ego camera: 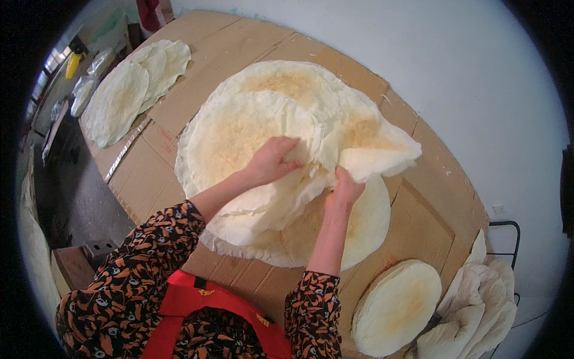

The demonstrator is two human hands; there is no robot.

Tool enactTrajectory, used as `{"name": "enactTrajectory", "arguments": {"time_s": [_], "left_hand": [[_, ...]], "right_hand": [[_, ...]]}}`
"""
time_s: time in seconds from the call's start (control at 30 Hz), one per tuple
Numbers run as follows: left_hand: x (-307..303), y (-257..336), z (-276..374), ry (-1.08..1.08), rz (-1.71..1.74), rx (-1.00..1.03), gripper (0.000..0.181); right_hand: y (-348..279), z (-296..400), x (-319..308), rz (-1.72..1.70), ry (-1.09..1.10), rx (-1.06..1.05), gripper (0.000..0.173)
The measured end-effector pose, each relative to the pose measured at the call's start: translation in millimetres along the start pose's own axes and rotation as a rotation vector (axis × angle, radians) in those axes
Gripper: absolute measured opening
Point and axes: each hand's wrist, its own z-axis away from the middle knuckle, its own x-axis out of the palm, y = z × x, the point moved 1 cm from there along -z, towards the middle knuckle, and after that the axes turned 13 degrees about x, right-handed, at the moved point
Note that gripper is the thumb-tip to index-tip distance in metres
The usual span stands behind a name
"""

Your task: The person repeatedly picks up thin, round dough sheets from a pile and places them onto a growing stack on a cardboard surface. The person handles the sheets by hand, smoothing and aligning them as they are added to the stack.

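Large, thin round flatbreads lie stacked in front of me, pale with browned patches. My right hand [346, 187] pinches the edge of a folded flatbread [374, 148], whose pointed corner sticks out to the right. Over the pile, my left hand [274, 160] has its thumb and fingers apart, slightly blurred; whether it touches the sheet below is unclear. Beneath it is a round flatbread [224, 134] with a browned centre. Another round sheet [370, 224] shows under my right forearm. Crumpled, torn-looking layers lie between the two hands.
Cardboard [426, 215] covers the table, which meets a white wall [471, 89]. Overlapping flatbreads [119, 101] lie at the far left. A neat round stack [399, 309] stands at the near right edge, beside bunched cloth [475, 309]. A wooden block [74, 269] is at lower left.
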Motion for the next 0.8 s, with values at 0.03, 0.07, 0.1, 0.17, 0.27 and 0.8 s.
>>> {"name": "enactTrajectory", "arguments": {"time_s": [0.03,0.07,0.1,0.17,0.27,0.8], "left_hand": [[8,0,-3,-0.033,-0.086,0.079,0.047],[11,0,-4,-0.049,-0.113,0.069,0.045],[10,2,-3,-0.067,-0.140,0.057,0.044],[10,-1,-2,-0.065,-0.150,0.049,0.039],[13,-17,-2,-0.011,-0.098,0.070,0.031],[9,-12,-27,0.160,0.009,-0.036,0.041]], "right_hand": [[4,2,-6,-0.092,-0.056,0.062,0.055],[10,8,-19,-0.183,-0.111,0.124,0.054],[18,16,-30,-0.275,-0.167,0.189,0.053],[41,20,-55,-0.709,-0.578,0.251,0.052],[99,1,-77,-1.027,-0.823,0.235,0.054],[73,-16,-25,0.219,-0.168,0.090,0.051]]}}
